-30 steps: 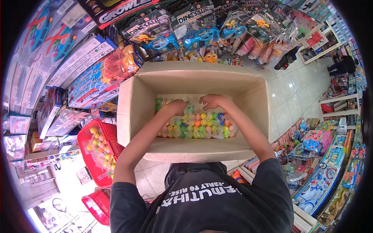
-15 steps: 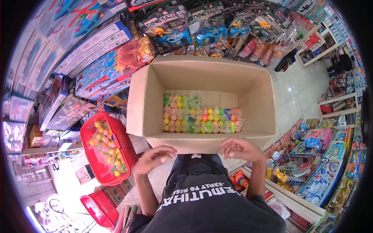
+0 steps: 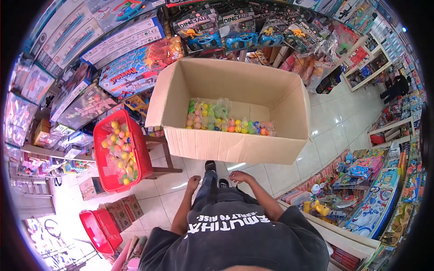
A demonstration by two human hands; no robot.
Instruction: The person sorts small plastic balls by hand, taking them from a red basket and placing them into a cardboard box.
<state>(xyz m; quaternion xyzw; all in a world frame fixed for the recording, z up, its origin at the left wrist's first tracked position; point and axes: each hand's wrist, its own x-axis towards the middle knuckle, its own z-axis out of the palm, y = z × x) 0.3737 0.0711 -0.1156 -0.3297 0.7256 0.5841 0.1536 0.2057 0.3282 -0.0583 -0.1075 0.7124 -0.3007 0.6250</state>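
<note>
An open cardboard box (image 3: 235, 147) stands in front of me, with bags of coloured balls (image 3: 226, 122) lying along the near and left parts of its bottom. My left hand (image 3: 193, 182) hangs below the box's near side, fingers curled, touching neither box nor basket. To its right, my right hand (image 3: 239, 176) is also clear of the box, its fingers bent, with what they hold, if anything, too small to make out. Left of the box, a red basket (image 3: 143, 151) holds more bagged coloured balls (image 3: 121, 151).
A wooden stool (image 3: 165, 170) is beside the red basket. Another red basket (image 3: 101, 230) stands lower left near cartons. Toy shelves line both sides, with hanging toy packs (image 3: 237, 29) behind the box. A person (image 3: 397, 88) is far right on the tiled floor.
Both my hands have dropped back from the box's near edge toward my body and closer together. More floor and my feet show between me and the box.
</note>
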